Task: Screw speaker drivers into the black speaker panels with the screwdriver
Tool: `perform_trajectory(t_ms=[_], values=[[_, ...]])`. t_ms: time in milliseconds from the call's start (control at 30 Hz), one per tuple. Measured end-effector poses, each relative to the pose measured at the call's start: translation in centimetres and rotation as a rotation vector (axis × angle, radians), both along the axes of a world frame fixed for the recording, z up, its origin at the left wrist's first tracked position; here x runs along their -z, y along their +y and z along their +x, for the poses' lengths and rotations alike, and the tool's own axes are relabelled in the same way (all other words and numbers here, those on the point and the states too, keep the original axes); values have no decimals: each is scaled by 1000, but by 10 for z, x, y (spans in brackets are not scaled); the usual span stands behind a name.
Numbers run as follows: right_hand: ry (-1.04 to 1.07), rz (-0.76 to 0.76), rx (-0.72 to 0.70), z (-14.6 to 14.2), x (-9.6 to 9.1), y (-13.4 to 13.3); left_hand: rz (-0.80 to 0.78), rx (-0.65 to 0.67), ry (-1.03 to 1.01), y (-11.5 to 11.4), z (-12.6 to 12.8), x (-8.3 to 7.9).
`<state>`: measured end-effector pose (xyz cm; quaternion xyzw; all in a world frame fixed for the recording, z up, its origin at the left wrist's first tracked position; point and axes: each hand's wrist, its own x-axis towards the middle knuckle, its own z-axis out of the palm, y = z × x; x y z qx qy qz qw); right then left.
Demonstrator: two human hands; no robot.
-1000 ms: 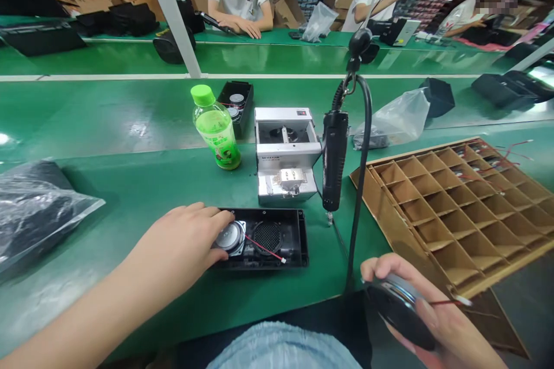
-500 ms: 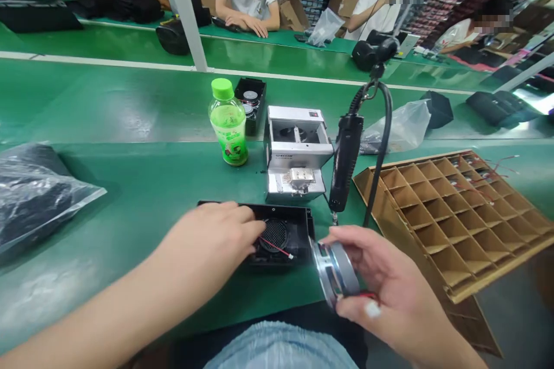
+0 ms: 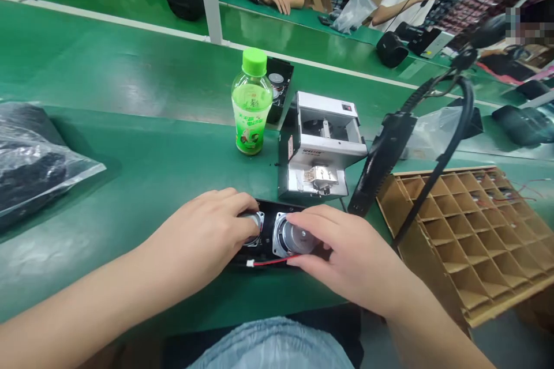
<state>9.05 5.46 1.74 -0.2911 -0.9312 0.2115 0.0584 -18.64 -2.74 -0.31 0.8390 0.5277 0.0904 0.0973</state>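
Observation:
A black plastic speaker housing [image 3: 277, 206] lies on the green belt in front of me. My left hand [image 3: 203, 232] presses on a round metal speaker driver [image 3: 251, 229] at the housing's left side, and the fingers hide most of it. My right hand [image 3: 341, 251] grips a second speaker driver [image 3: 293, 238], which sits in the housing's right side and covers the grille. A red wire with a white connector [image 3: 250, 263] runs along the housing's near edge.
A green-capped drink bottle [image 3: 252, 105] and a white screw feeder [image 3: 320, 150] stand just beyond the housing. A black electric screwdriver [image 3: 383, 161] hangs to the right, above a cardboard divider tray [image 3: 459, 230]. A bagged black item [image 3: 30, 155] lies left.
My right hand has brought the second driver from the right into the housing, over the grille. My left hand stays on the first driver. The view has tilted and shifted.

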Motion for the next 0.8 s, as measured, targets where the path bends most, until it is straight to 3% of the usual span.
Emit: perform_trajectory(t_ms=[267, 367, 633, 800], values=[[-284, 137, -94, -19, 12, 8, -103, 0, -80, 5, -6, 3], [-320, 130, -108, -17, 8, 12, -108, -3, -120, 6, -9, 4], [-415, 116, -304, -12, -6, 21, -125, 28, -100, 6, -10, 4], [-363, 94, -273, -8, -13, 18, -135, 5, -120, 7, -11, 6]])
